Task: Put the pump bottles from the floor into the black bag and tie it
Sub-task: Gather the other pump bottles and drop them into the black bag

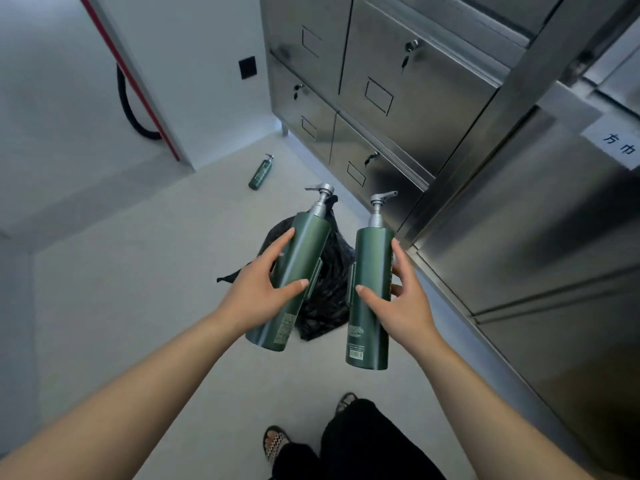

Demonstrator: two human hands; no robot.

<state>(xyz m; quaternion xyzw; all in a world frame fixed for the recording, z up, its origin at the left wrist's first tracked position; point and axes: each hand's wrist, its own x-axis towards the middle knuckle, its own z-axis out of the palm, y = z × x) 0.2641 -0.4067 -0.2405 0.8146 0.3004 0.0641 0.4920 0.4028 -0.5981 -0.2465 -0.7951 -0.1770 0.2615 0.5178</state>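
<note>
- Left bottle (308, 244): green pump bottle off the floor (138, 271), pump up, tilted. Left hand (256, 292) grips it mid-body, thumb in front and fingers (282, 239) wrapped round the far side.
- Right bottle (372, 258): same kind, near upright. Right hand (405, 306) grips it the same way, thumb across the front and fingers (398, 251) curled behind.
- Black bag (332, 271): crumpled on the floor, below and between both sets of fingers. Not tied; can't tell where its mouth is or what is inside.
- Third bottle (260, 173): lying on the floor well beyond the left fingers, untouched.
- Progress, judged: two bottles picked up, none visibly bagged. Left to do: bag these two, fetch the third, tie the bag.
- Steel lockers (381, 98) just beside the right fingers.
</note>
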